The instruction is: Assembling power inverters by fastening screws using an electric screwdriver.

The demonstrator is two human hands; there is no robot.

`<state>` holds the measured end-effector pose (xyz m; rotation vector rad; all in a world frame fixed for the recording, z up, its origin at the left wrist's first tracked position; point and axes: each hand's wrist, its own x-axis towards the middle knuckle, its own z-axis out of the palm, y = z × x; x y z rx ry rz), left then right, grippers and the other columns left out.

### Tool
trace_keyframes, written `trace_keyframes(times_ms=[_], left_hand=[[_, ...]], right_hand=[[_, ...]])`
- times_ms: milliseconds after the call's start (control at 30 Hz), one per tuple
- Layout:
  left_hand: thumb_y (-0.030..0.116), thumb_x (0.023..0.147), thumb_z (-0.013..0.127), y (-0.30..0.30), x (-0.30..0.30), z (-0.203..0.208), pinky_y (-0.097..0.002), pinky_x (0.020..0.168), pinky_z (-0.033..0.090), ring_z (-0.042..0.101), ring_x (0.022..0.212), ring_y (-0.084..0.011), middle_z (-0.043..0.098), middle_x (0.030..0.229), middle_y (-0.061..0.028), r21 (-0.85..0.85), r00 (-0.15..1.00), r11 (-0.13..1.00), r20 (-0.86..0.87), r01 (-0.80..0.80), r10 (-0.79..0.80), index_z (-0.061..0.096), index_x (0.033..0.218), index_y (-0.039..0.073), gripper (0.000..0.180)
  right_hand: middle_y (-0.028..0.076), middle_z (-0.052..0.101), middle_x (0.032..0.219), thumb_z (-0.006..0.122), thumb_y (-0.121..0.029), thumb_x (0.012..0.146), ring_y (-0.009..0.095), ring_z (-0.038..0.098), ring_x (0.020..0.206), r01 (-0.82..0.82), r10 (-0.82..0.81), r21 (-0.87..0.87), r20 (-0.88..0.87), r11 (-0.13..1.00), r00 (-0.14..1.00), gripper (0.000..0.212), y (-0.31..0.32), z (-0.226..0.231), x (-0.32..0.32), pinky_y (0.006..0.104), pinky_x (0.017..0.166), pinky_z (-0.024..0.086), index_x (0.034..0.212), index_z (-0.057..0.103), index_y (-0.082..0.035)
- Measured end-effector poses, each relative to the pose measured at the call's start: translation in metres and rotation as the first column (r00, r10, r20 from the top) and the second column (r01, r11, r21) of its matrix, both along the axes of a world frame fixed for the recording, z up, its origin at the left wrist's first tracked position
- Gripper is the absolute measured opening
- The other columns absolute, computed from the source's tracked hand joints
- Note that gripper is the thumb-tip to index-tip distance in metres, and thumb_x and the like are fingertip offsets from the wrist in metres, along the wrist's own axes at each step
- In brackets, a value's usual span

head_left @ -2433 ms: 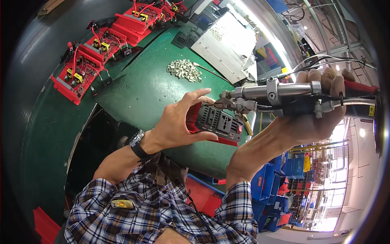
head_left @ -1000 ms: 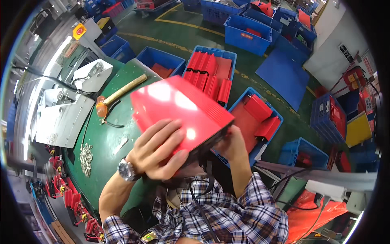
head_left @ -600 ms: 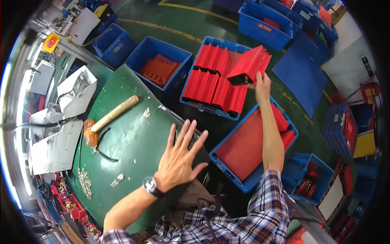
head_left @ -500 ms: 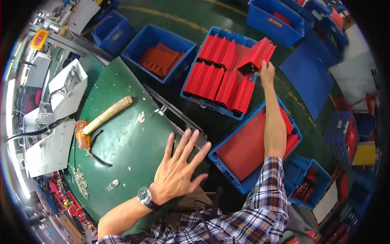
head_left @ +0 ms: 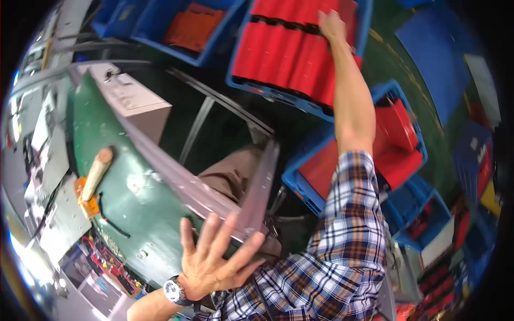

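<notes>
My right hand (head_left: pixel 333 27) reaches over a blue crate (head_left: pixel 284 96) and touches the red ribbed parts (head_left: pixel 302 59) packed there in rows. Its fingers are smeared by motion, so whether they still grip one of the parts does not show. My left hand (head_left: pixel 217 257), wearing a wristwatch (head_left: pixel 174 290), is spread with its fingers apart at the near edge of the green table (head_left: pixel 134 214). Nothing is in it. On that table lies a mallet with a wooden handle (head_left: pixel 98 174) and an orange head (head_left: pixel 85 197), beside a thin black curved thing (head_left: pixel 113 222).
A second blue crate (head_left: pixel 300 187) with a red sheet and red parts stands under my right forearm. Smaller blue bins (head_left: pixel 420 214) are to the right. A bin at the back left holds orange-red pieces (head_left: pixel 194 27). A metal rail (head_left: pixel 176 187) borders the table.
My right hand has set the red part it held down among the rows in the crate. The view has swung, bringing the table's edge and rail into sight. The left hand stays spread.
</notes>
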<state>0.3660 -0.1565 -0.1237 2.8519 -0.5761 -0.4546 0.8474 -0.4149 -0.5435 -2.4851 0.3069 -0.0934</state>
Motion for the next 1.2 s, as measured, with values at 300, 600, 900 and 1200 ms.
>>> trace_keyframes(times_ms=[300, 600, 900, 1200], left_hand=[[0.046, 0.072, 0.084, -0.007, 0.008, 0.0, -0.0731, 0.12, 0.015, 0.032, 0.149, -0.0515, 0.036, 0.16, -0.0274, 0.017, 1.0, 1.0, 0.016, -0.023, 0.023, 0.049, 0.152, 0.023, 0.09], [0.032, 0.07, 0.085, -0.005, 0.016, 0.006, -0.0655, 0.125, 0.014, 0.03, 0.153, -0.0424, 0.036, 0.163, -0.0217, -0.033, 0.997, 0.997, 0.027, -0.064, 0.065, 0.047, 0.155, 0.021, 0.094], [0.038, 0.082, 0.079, -0.005, 0.012, 0.009, -0.058, 0.129, 0.013, 0.026, 0.156, -0.035, 0.036, 0.163, -0.019, -0.178, 0.984, 0.984, 0.167, -0.025, 0.056, 0.043, 0.155, 0.014, 0.085], [0.031, 0.082, 0.085, -0.019, -0.035, -0.002, -0.0472, 0.122, 0.033, 0.043, 0.144, -0.0386, 0.046, 0.151, -0.0253, -0.812, 0.827, 0.573, 0.241, -0.115, 0.507, 0.041, 0.151, 0.0, 0.088]], right_hand=[[0.03, 0.07, 0.1, 0.058, -0.048, 0.1, 0.049, 0.068, 0.096, 0.259, -0.173, -0.271, 0.304, 0.927, 0.937, 0.046, -0.179, 0.06, -0.217, 0.0578, 0.078, 0.053, 0.101, 0.062, -0.003], [0.011, 0.07, 0.083, 0.049, -0.018, 0.101, 0.033, 0.075, 0.073, -0.188, 0.034, -0.833, -0.199, 0.52, 0.979, 0.018, -0.257, -0.015, -0.34, 0.0485, 0.059, 0.058, 0.113, 0.062, -0.017], [0.022, 0.074, 0.096, 0.061, -0.027, 0.092, 0.046, 0.071, 0.09, -0.256, 0.16, -0.552, -0.217, 0.794, 0.963, 0.028, -0.223, 0.171, -0.36, 0.0526, 0.077, 0.058, 0.114, 0.07, -0.012], [0.011, 0.074, 0.089, 0.072, -0.012, 0.097, 0.007, 0.06, 0.086, -0.224, 0.201, -0.011, 0.481, 0.975, 0.853, 0.022, -0.073, 0.476, -0.423, 0.0284, 0.075, 0.052, 0.11, 0.07, 0.006]])
